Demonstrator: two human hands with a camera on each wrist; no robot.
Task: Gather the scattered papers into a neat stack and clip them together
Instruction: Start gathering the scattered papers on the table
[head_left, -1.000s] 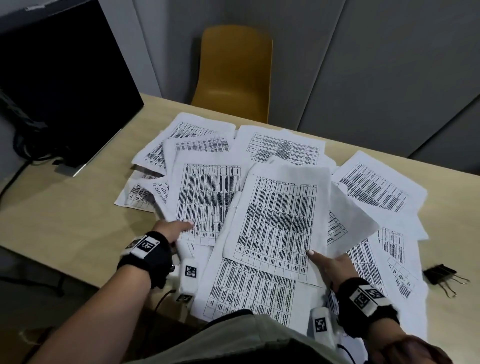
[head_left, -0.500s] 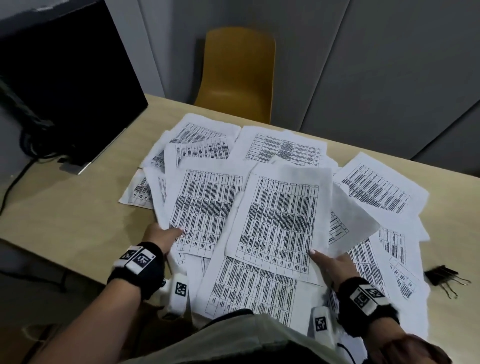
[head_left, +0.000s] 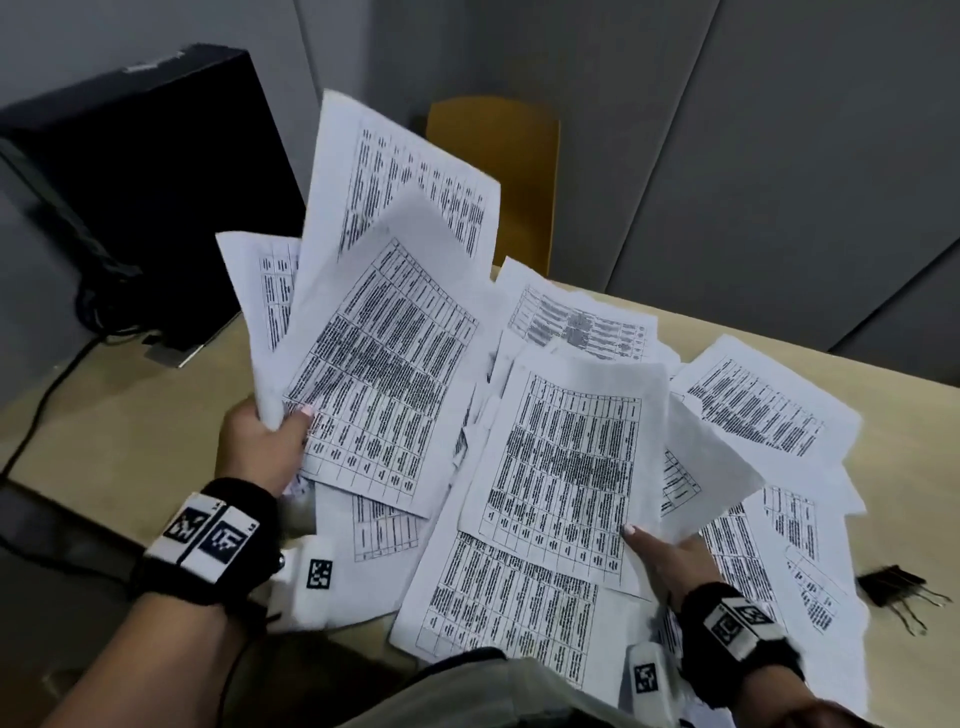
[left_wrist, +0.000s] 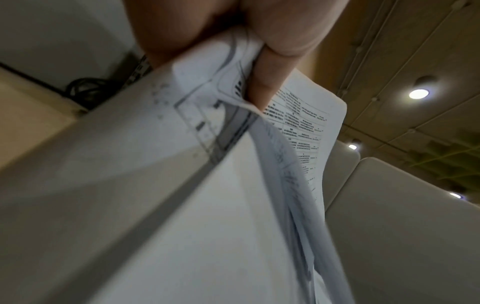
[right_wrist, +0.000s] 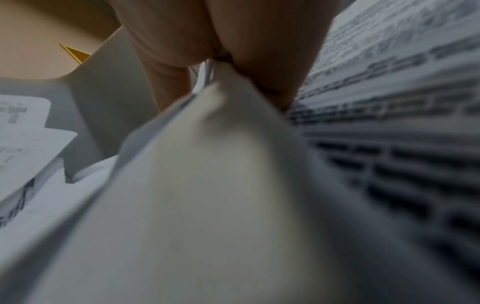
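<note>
White printed sheets (head_left: 758, 410) lie scattered over the wooden table (head_left: 119, 431). My left hand (head_left: 265, 447) grips a fanned bundle of several sheets (head_left: 384, 332) by its lower corner and holds it tilted up above the table's left side. In the left wrist view the thumb (left_wrist: 262, 86) presses on the gathered sheet edges (left_wrist: 233, 98). My right hand (head_left: 660, 561) pinches the lower right corner of a top sheet (head_left: 566, 457), thumb on top; the right wrist view shows fingers (right_wrist: 270, 67) closed on paper edges (right_wrist: 221, 86). A black binder clip (head_left: 891, 597) lies at the table's right edge.
A black monitor (head_left: 145, 197) with cables (head_left: 98, 301) stands at the back left. A yellow chair (head_left: 498, 171) sits behind the table against grey wall panels. Bare tabletop shows at the left between the monitor and the papers.
My left hand has closed on the left group of sheets and lifted them off the table, fanned upward. My right hand has kept its hold on the top sheet's corner.
</note>
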